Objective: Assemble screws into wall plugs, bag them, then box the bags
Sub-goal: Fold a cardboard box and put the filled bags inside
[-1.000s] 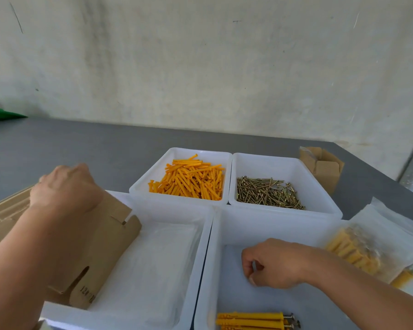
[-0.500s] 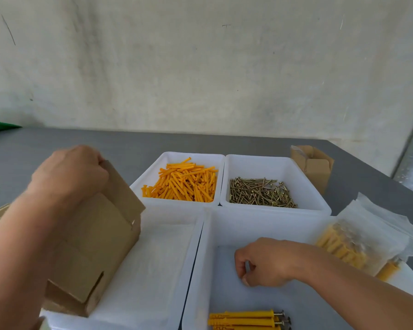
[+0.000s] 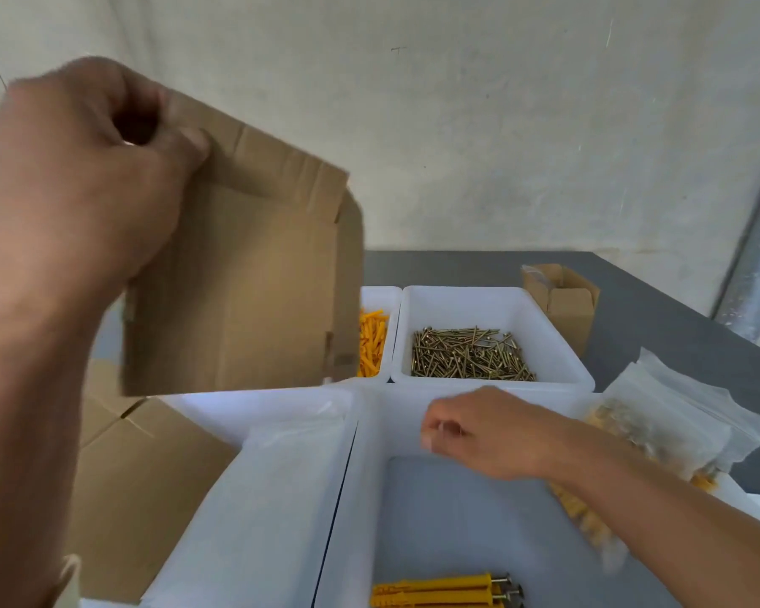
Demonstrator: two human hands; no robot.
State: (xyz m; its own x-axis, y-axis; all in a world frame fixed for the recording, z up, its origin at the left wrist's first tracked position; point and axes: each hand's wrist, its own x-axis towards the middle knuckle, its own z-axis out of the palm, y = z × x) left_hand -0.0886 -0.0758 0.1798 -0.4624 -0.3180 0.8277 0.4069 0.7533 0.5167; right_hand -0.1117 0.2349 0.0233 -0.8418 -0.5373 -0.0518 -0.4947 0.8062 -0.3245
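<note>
left hand (image 3: 84, 168) grips flat box (image 3: 246, 274) by its top corner, upper left | right hand (image 3: 479, 432) curled, seemingly empty, lower centre | box up-left of it, apart; filled bags (image 3: 659, 423) nearer, right

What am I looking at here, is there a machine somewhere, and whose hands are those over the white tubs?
No machine: these are a person's two bare hands, filmed by a camera worn on the head, looking down. The left hand grips a flattened cardboard box, held up above the grey table. The right hand is over a white tub with curled fingers; whether it holds anything is unclear. Behind, in tubs, lie orange wall plugs and loose screws. Plugs with screws fitted lie nearest. Filled bags sit at right, and a small open box stands at the back.
</note>
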